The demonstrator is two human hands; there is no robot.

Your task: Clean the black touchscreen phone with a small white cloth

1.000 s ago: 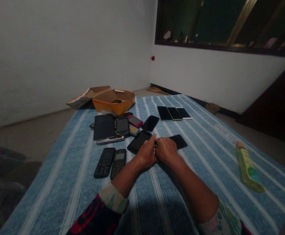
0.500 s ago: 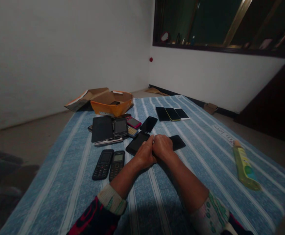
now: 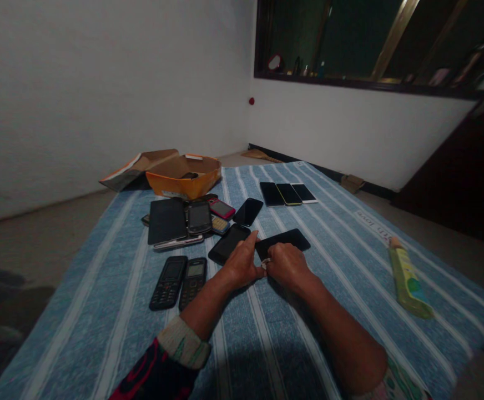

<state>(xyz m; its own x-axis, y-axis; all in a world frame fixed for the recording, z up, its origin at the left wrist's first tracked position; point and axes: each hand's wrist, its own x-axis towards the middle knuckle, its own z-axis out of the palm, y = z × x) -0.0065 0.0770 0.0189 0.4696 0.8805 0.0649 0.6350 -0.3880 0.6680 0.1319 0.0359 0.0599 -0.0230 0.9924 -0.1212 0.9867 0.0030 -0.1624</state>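
Observation:
My left hand (image 3: 241,262) rests on its edge, fingers straight and thumb apart, beside a dark smartphone (image 3: 228,243) whose near right corner it covers. My right hand (image 3: 290,268) is curled, pinching a small white piece (image 3: 266,263) that looks like cloth or tissue. The left thumb reaches close to this piece; whether it touches cannot be made out. Just beyond the right knuckles lies a black smartphone (image 3: 290,239), partly hidden by that hand. Left of my left forearm lie two keypad phones, one larger (image 3: 168,282) and one smaller (image 3: 193,282).
A pile at the left holds a black tablet-like slab (image 3: 167,220), a grey phone (image 3: 199,216) and a pink-edged phone (image 3: 222,209). Behind it stands an open orange box (image 3: 183,183). Three phones (image 3: 288,194) lie in a row farther back. A yellow-green bottle (image 3: 411,280) lies right.
My hands, clasped together over the phones before, have parted slightly. The right hand has drawn back toward me, uncovering more of the black smartphone and showing the white piece.

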